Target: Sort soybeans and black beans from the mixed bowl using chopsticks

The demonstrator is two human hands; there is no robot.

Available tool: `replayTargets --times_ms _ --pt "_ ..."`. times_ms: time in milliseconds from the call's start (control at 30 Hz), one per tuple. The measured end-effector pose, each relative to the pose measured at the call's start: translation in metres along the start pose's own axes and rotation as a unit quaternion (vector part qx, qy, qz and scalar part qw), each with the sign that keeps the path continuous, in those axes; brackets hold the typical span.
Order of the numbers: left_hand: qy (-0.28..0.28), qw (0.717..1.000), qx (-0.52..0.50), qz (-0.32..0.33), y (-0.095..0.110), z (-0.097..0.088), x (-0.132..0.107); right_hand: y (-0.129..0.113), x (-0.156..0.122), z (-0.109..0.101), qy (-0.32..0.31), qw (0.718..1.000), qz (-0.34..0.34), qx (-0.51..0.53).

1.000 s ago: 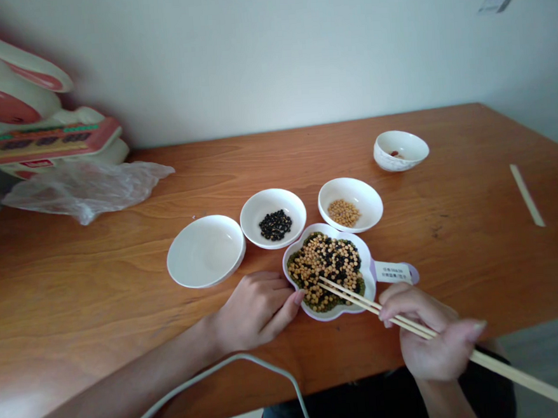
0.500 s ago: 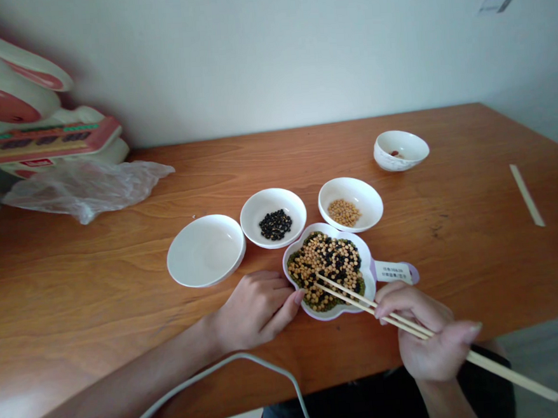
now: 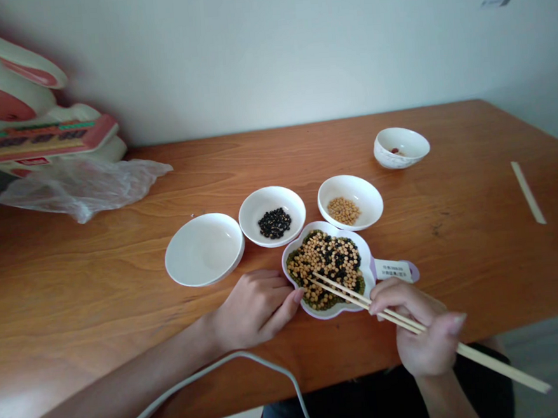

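My right hand (image 3: 421, 326) grips a pair of wooden chopsticks (image 3: 392, 317). Their tips reach down among the beans in a flower-shaped dish (image 3: 331, 313) with a lilac rim and a labelled handle. Yellow soybeans, black beans and small green beans lie mixed in this dish. At its left side rests my left hand (image 3: 257, 309), fingers curled, the thumb on the rim. Just behind the dish stand a white bowl with black beans (image 3: 274, 223) and another with yellow soybeans (image 3: 343, 211). Farther left is a bare white bowl (image 3: 205, 249).
A patterned white bowl (image 3: 401, 148) with something small and reddish inside sits at the back right. One flat wooden strip (image 3: 528, 193) lies at far right. A clear plastic bag (image 3: 86, 187) and a dog-shaped toy keyboard (image 3: 40, 140) occupy the back left. A pale cable (image 3: 199, 367) crosses my left forearm.
The chopsticks and my right hand have shifted slightly left, their tips still among the beans. My left hand has stayed at the dish.
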State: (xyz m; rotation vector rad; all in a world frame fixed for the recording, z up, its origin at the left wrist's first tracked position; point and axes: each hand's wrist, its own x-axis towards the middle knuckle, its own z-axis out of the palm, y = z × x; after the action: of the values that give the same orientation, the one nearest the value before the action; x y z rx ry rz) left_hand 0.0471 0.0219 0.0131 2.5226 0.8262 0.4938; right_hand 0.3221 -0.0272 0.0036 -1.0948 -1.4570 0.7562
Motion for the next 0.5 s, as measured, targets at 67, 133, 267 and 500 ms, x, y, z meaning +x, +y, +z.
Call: replayTargets --times_ms 67,133,267,500 --pt "-0.002 1.0 0.002 0.0 0.0002 -0.0004 0.0 -0.0001 0.0 0.0004 -0.002 1.0 -0.001 -0.004" --pt "-0.006 1.0 0.006 -0.001 0.0001 -0.0006 -0.0003 0.0005 -0.0005 -0.0002 -0.007 1.0 0.0 -0.007" --pt "-0.014 1.0 0.006 -0.004 -0.0004 -0.0004 -0.0011 0.0019 -0.0018 -0.0015 -0.008 1.0 0.001 -0.003" --pt "-0.016 1.0 0.003 -0.006 0.0001 -0.0009 -0.0006 0.0011 -0.0026 -0.0003 0.005 1.0 -0.015 0.018"
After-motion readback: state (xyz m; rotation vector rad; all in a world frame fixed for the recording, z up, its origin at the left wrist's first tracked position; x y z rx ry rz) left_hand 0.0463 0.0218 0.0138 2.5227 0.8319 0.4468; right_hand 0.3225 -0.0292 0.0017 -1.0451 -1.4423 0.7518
